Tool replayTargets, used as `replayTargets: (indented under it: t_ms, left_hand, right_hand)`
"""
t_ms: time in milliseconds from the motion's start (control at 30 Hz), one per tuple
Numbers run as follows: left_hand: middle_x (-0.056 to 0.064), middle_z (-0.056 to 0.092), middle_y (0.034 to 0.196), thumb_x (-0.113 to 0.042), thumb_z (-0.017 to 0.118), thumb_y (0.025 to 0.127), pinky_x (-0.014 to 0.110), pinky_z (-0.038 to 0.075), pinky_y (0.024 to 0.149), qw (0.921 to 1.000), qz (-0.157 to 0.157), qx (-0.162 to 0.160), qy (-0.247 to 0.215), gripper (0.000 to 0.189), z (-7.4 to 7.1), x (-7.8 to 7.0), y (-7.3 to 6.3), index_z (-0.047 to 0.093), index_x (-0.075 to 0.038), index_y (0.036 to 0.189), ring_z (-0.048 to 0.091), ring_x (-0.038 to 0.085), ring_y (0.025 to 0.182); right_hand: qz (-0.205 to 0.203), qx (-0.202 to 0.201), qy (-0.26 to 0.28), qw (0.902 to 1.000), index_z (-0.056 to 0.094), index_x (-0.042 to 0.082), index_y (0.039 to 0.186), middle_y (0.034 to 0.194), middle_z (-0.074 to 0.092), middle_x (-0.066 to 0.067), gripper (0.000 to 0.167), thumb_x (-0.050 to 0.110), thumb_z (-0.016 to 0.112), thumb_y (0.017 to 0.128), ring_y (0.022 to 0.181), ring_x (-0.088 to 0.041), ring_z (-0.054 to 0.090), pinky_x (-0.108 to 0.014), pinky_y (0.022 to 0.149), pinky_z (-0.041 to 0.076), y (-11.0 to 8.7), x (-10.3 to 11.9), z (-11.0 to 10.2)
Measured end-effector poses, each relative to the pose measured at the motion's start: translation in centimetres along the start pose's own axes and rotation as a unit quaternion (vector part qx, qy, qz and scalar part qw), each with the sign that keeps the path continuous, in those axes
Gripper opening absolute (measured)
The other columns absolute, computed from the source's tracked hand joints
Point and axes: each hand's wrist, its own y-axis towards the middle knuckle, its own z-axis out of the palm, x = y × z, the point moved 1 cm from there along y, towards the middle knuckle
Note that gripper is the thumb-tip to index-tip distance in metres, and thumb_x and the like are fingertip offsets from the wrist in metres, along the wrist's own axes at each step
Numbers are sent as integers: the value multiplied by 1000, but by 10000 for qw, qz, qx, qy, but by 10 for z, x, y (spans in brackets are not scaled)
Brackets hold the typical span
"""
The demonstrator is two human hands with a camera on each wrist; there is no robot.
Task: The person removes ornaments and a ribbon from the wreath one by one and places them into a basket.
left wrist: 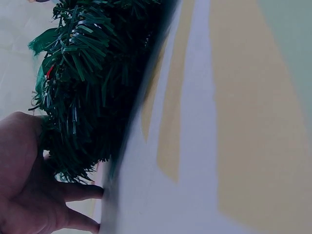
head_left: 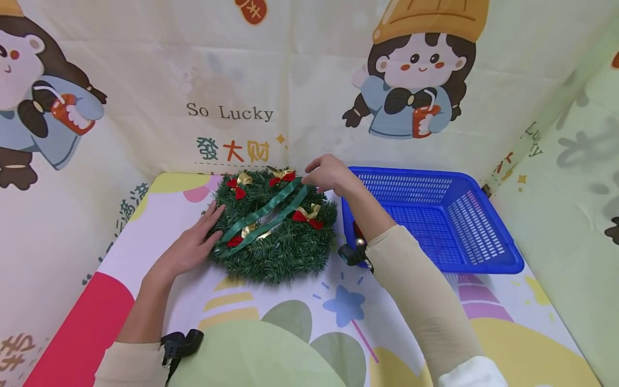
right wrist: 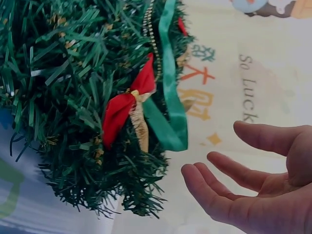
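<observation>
A round green Christmas wreath [head_left: 280,260] lies on the table, dotted with red and gold bows [head_left: 308,216]. A green ribbon [head_left: 263,212] stretches across its top in two strands from lower left to upper right. My left hand [head_left: 195,244] rests against the wreath's left edge with fingers spread; in the left wrist view two fingers reach down to the table. My right hand [head_left: 329,173] hovers at the wreath's upper right, by the ribbon's folded end. In the right wrist view its fingers are loosely bent, apart from the ribbon, with nothing between them.
A blue plastic basket [head_left: 503,252] stands to the right of the wreath, with a red item partly hidden behind the right forearm. The table [head_left: 309,344] has a printed cartoon cover. A printed cloth backdrop [head_left: 309,80] rises behind and at both sides.
</observation>
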Motion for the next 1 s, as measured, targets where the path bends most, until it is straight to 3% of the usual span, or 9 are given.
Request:
replayTargets:
  t_ms: [200,467,667,733,900,1000]
  left_hand:
    - [7,-3,177,-30,45,113,72,20,121,10000,-8,-13,-7,67,-1,-2,0,10,-23,170,11,48,159]
    - [6,-4,177,-30,44,113,72,19,121,10000,-19,11,-36,66,-2,-3,-1,10,-23,170,9,47,159]
    - [5,-4,177,-30,45,113,73,19,121,10000,-36,4,-47,67,-2,-2,-1,10,-24,170,10,47,159]
    - [5,-4,177,-30,45,113,73,19,121,10000,-11,-18,-52,67,-2,-1,0,10,-23,170,10,48,159]
    - [6,-3,177,-29,45,113,72,19,121,10000,10,-42,-55,66,0,0,0,11,-22,170,10,48,159]
    - [7,-3,177,-29,45,113,72,19,122,10000,-6,-38,-49,66,0,0,0,11,-21,170,11,48,159]
  right_hand:
    - [161,124,-87,9998,58,3,146,149,55,-13,47,14,67,102,117,-32,62,-46,104,55,14,1,4]
    - [435,313,28,9986,57,3,146,107,58,-10,45,9,65,102,84,-24,54,-53,100,55,24,-1,6]
    - [390,323,-133,9986,61,6,144,108,61,-10,43,5,65,101,89,-27,60,-51,101,56,32,-4,6]
    - [367,325,-208,9986,62,6,143,102,60,-9,43,5,66,100,90,-26,61,-50,100,57,35,-5,6]
    - [417,437,-176,9980,60,6,144,73,49,-3,45,5,67,100,71,-20,49,-48,92,55,39,-7,8]
    - [397,466,-152,9980,61,6,144,68,46,-1,45,5,68,100,67,-19,46,-46,87,54,42,-8,8]
